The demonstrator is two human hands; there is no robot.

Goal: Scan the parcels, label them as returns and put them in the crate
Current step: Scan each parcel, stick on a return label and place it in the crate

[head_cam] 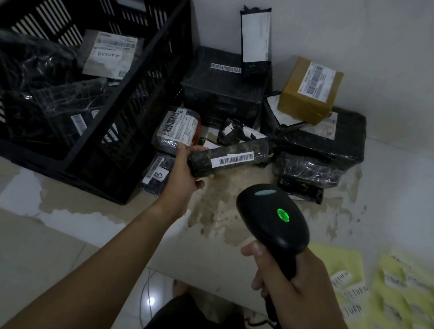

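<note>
From the head view we find the left hand [185,173] just left of centre, its fingers curled round the near end of a long black-wrapped parcel [235,157], which it holds nearly level above the stained floor with a white barcode strip [236,159] facing up. At about five o'clock the right hand [287,276] grips the handle of a black scanner [271,218], whose head points towards the parcel at about eleven o'clock from it; a green light [283,215] glows on top, and scanner and parcel are near each other but apart. At ten o'clock we see the black slatted crate [145,119], holding several plastic-wrapped parcels, one with a white label reading RETURN [109,55]. Between crate and held parcel lies a small parcel marked 6 [177,128], and just below it another marked B [157,171]. At twelve o'clock a big black box [223,90] sits against the wall, with a slim parcel [255,42] standing upright on it. At two o'clock a brown carton [310,91] rests on a broad black parcel [320,137], with smaller dark packets below it. At four o'clock we note yellow sheets [344,263] carrying handwritten return labels [356,293].
</note>
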